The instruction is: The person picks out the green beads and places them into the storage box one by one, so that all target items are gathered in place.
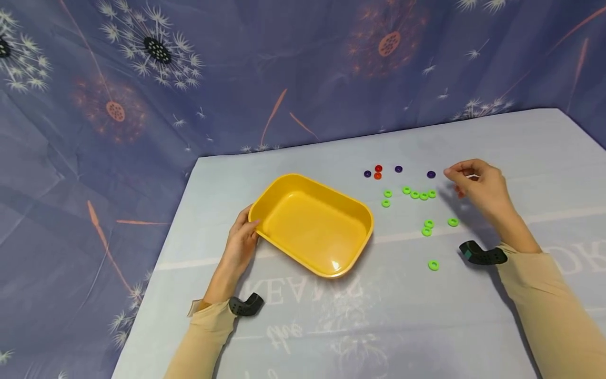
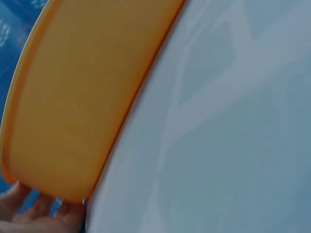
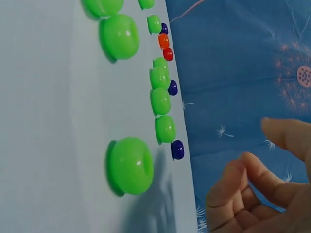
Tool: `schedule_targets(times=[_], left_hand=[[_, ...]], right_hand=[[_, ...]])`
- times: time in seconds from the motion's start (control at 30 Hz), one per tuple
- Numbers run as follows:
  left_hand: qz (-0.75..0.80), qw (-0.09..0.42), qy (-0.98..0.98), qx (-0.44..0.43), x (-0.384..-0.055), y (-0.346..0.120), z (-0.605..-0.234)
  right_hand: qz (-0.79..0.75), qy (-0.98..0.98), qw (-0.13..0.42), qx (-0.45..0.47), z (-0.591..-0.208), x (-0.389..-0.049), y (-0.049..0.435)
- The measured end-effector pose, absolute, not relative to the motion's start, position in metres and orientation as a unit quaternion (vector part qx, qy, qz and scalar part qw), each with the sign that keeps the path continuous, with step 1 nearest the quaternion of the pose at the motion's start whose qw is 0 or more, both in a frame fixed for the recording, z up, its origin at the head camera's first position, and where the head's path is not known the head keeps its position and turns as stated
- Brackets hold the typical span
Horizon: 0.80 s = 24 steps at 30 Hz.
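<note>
My left hand (image 1: 241, 242) grips the left end of a yellow plastic basin (image 1: 314, 226), thumb over the rim and fingers against the outside wall. The left wrist view shows those fingers (image 2: 36, 211) at the basin's end. The inside of the basin is bare. Above the table at the right, my right hand (image 1: 483, 187) hovers with loosely bent fingers, thumb and forefinger apart and nothing between them. Closest to its fingertips lies a dark purple ring (image 1: 431, 175). A green ring (image 3: 130, 166) shows large in the right wrist view, beside the hand's shadow.
Several green rings (image 1: 424, 196) lie scattered right of the basin. Behind them are a red ring (image 1: 378, 168), an orange ring (image 1: 377, 176) and two more purple rings (image 1: 399, 169). A pale printed cloth (image 1: 402, 321) covers the table, and a blue floral curtain (image 1: 284, 68) hangs behind.
</note>
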<state>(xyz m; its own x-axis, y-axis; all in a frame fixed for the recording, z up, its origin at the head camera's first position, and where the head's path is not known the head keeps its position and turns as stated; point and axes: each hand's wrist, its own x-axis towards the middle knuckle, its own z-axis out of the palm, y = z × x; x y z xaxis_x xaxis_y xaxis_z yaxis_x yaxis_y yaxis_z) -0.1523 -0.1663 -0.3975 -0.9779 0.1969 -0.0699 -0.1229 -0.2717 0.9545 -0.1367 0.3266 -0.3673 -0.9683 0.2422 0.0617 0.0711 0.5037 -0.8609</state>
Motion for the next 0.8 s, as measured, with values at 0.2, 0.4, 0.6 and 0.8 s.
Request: schedule_targets(times=[0.2,0.4,0.6,0.8], left_hand=[[0.789,0.132,0.593,0.093,-0.162,-0.173,-0.405],[0.786,0.142,0.591,0.111,-0.165,-0.179,-0.410],[0.785,0.144,0.596,0.086,-0.166,-0.185,-0.412],[0.794,0.141,0.588,0.065,-0.159,-0.198,-0.413]], right_hand=[[0.455,-0.886,0.007,-0.083,-0.374,-0.134,0.337],[0.459,-0.884,-0.044,-0.080,-0.380,-0.134,0.344],[0.450,-0.888,-0.060,-0.078,-0.383,-0.137,0.345],[0.443,-0.892,-0.070,-0.055,-0.384,-0.144,0.335]])
